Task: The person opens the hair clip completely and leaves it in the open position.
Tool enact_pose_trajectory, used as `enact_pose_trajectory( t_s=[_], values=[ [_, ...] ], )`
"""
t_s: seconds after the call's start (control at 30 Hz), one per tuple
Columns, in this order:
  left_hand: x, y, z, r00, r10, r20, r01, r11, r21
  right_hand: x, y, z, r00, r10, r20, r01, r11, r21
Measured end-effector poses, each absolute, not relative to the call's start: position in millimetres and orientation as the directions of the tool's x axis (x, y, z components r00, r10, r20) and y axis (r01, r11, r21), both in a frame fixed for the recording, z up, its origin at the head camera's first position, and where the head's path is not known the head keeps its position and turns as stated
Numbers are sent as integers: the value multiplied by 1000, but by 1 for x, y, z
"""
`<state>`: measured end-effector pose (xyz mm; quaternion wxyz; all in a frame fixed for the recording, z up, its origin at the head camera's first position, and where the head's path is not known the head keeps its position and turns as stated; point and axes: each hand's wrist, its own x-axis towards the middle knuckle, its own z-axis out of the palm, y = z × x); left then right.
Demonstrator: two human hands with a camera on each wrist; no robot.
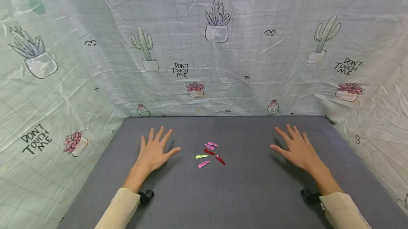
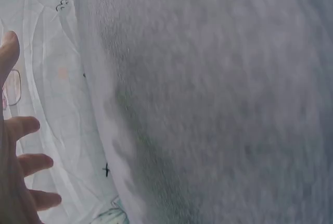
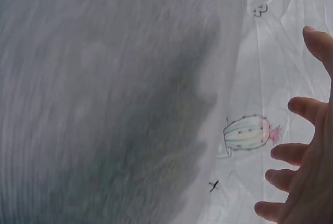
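Observation:
Several small snap hair clips lie in a loose group at the middle of the grey table in the head view. Two pink hair clips (image 1: 213, 144) are at the back, a red hair clip (image 1: 209, 151) and another red hair clip (image 1: 220, 160) sit nearer, a yellow hair clip (image 1: 201, 156) is on the left, and a third pink hair clip (image 1: 204, 164) is at the front. To their left, my left hand (image 1: 153, 154) is spread with nothing in it. My right hand (image 1: 299, 151) is likewise spread on the far right, its fingers apart and holding nothing.
The grey table (image 1: 242, 193) ends at a back edge against a pale printed curtain (image 1: 255, 59), which also hangs along both sides. Black straps with cameras sit at the left wrist (image 1: 146, 197) and the right wrist (image 1: 310, 196), by the light sleeves.

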<state>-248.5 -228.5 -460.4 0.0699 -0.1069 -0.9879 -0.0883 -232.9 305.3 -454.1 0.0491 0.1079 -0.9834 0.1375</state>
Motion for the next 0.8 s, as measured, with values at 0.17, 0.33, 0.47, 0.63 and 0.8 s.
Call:
enact_pose_trajectory(
  t_s=[0.17,0.33,0.47,0.63,0.8],
  values=[
    [-246,-220,-458,-959,213,187,246,953,178,-234,291,-454,-954,-246,173,-285,921,-266],
    [-243,-210,-453,-946,236,224,281,939,197,-235,275,-450,-946,-271,178,-313,907,-283],
    [-239,-204,-450,-947,241,214,292,923,250,-236,261,-448,-941,-294,169,-333,895,-298],
    [-239,-199,-451,-951,248,187,299,892,340,-239,244,-450,-926,-342,162,-377,870,-317],
    [-241,-195,-454,-942,273,193,331,847,417,-241,226,-449,-908,-388,160,-420,837,-350]
  ],
)
